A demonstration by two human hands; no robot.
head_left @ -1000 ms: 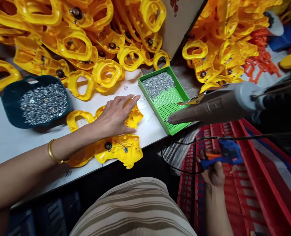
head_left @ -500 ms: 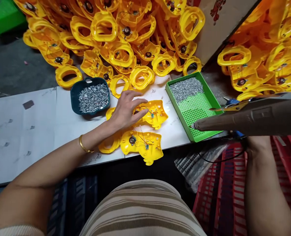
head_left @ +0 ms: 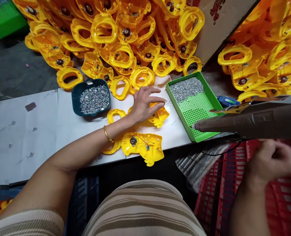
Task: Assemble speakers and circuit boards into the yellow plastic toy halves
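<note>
Left hand [head_left: 145,103], fingers spread and clamped on nothing, resting flat on the upper yellow toy shell [head_left: 160,114] on the table [head_left: 37,131]; judged a positioning step, wanting a firmer hold next. Below that grip, a second shell with speaker and wires [head_left: 142,146]; left, a teal bowl of screws [head_left: 91,98]; right, a green screw tray [head_left: 194,105]. Right hand [head_left: 270,160] half-curled by the red crate [head_left: 278,196] under the hanging screwdriver [head_left: 253,118], crowding the tray; cannot tell whether it grips anything.

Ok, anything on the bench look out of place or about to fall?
Yes: the nearer yellow shell, wires exposed, juts past the table edge. The left hand rests on the other shell.
</note>
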